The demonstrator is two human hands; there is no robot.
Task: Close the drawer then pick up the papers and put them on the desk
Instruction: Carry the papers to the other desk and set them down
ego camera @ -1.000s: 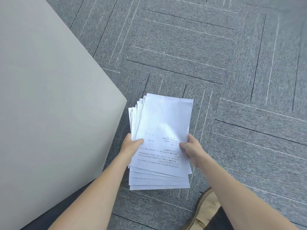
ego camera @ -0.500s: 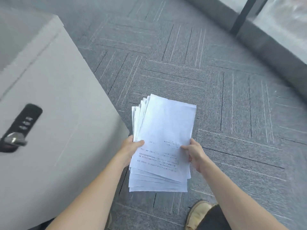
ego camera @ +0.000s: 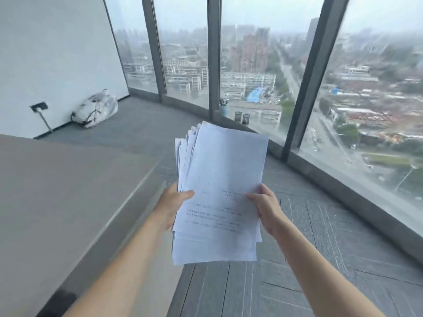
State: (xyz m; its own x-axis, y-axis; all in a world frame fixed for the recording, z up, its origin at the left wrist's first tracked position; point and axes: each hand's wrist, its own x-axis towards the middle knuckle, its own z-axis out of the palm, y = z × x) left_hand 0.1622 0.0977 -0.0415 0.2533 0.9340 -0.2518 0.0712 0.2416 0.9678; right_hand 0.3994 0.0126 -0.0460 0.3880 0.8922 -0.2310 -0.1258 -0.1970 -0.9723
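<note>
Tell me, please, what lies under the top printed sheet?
More sheets of the papers, fanned out at the upper left and lower edges, held by the left hand and right hand. Their printing is covered.

1. Showing printed lines on the top sheet of the papers [ego camera: 219, 191], upside down, too small and blurred for reading.
2. Showing no other legible text anywhere.

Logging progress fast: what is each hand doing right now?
Left hand: closed on the left edge of the papers.
Right hand: closed on the papers' right edge.
</note>
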